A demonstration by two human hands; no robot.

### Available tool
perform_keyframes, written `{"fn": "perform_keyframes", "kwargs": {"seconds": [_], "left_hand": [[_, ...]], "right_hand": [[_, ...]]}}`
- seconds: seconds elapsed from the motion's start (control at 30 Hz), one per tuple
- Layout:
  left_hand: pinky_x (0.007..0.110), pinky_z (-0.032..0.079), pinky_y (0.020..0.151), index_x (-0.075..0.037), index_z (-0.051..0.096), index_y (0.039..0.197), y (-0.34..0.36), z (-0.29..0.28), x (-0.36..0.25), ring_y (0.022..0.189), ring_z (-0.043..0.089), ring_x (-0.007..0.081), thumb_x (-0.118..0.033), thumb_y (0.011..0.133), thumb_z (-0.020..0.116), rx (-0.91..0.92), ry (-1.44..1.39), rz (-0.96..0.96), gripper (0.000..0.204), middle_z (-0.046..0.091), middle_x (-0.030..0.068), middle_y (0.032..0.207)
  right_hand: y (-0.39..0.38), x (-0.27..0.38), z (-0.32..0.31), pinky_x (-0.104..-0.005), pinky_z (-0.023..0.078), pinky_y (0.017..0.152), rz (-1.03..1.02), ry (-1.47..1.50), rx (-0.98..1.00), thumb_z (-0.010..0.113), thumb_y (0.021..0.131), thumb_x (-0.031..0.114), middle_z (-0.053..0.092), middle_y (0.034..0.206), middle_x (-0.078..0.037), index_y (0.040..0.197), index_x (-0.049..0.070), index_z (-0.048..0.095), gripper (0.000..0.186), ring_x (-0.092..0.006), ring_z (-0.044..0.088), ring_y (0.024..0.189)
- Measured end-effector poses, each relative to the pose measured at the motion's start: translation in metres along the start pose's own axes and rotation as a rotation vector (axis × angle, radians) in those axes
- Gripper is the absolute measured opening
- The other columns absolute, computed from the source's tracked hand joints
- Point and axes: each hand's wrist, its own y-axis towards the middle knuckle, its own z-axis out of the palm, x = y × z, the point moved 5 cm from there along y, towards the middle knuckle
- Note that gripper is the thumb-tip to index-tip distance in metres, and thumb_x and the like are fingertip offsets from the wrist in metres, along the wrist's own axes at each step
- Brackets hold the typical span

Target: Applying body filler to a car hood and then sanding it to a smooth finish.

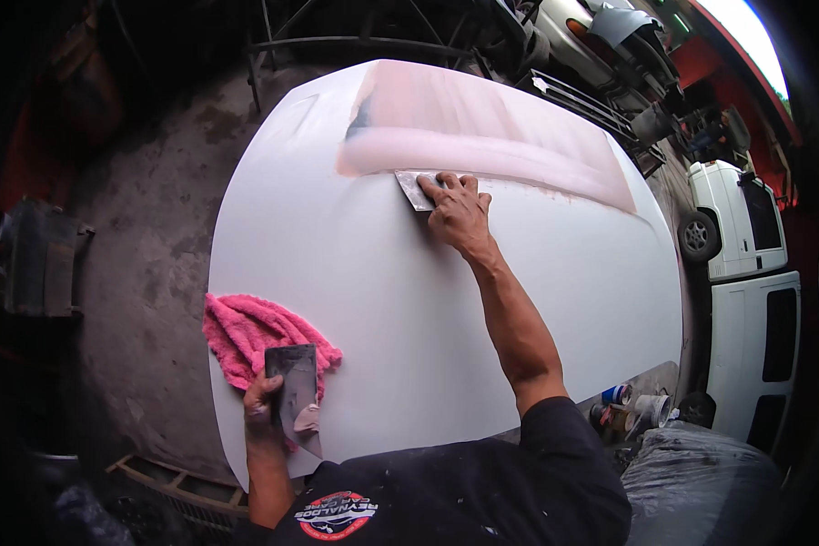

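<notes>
A large white car panel (546, 282) lies flat before me, with a pinkish filler area (482, 136) across its far part. My right hand (455, 209) grips a flat metal spreader (411, 189) against the panel at the near edge of that pink area, fingers bent over the blade. Low on the left, my left hand (260, 400) holds a dark rectangular plate (291, 382) with a blob of pale pink paste (307, 419) on it. A fluffy pink cloth (246, 332) lies on the panel just beyond that hand, partly behind the plate.
A metal stand (41, 259) is on the grey floor at left. Dark racks and car parts (591, 91) line the back. A white van (742, 218) is at right. Cans (651, 409) and plastic-covered items (701, 473) sit at the lower right.
</notes>
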Motion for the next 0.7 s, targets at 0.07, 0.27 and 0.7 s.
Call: {"fn": "perform_keyframes", "kwargs": {"seconds": [0.07, 0.27, 0.7], "left_hand": [[0.037, 0.057, 0.079, 0.010, 0.050, 0.123, 0.001, -0.001, 0.001, 0.087, 0.067, 0.0271, -0.019, 0.077, 0.057, 0.011, 0.065, 0.013, 0.054, 0.064, 0.0203, 0.104], [0.037, 0.056, 0.081, 0.009, 0.051, 0.123, 0.003, -0.010, 0.004, 0.089, 0.066, 0.0263, -0.019, 0.077, 0.056, -0.068, 0.095, 0.091, 0.054, 0.063, 0.0191, 0.106], [0.034, 0.057, 0.059, 0.001, 0.051, 0.121, 0.001, -0.068, 0.005, 0.069, 0.065, 0.0240, -0.018, 0.084, 0.054, -0.187, 0.101, 0.180, 0.041, 0.064, 0.0151, 0.091]], "right_hand": [[-0.003, -0.003, -0.006, -0.0530, 0.035, 0.090, -0.018, -0.053, 0.127, 0.050, 0.076, 0.003, 0.052, 0.133, -0.006, 0.125, 0.024, 0.060, 0.055, -0.0330, 0.044, 0.118], [-0.022, -0.054, -0.032, -0.0485, 0.036, 0.095, 0.021, 0.076, 0.035, 0.051, 0.075, 0.002, 0.052, 0.135, -0.006, 0.129, 0.027, 0.058, 0.060, -0.0322, 0.044, 0.122], [-0.051, -0.188, -0.020, -0.0488, 0.031, 0.102, 0.073, -0.109, -0.185, 0.049, 0.069, -0.005, 0.050, 0.138, -0.008, 0.130, 0.026, 0.058, 0.069, -0.0346, 0.040, 0.126]]}}
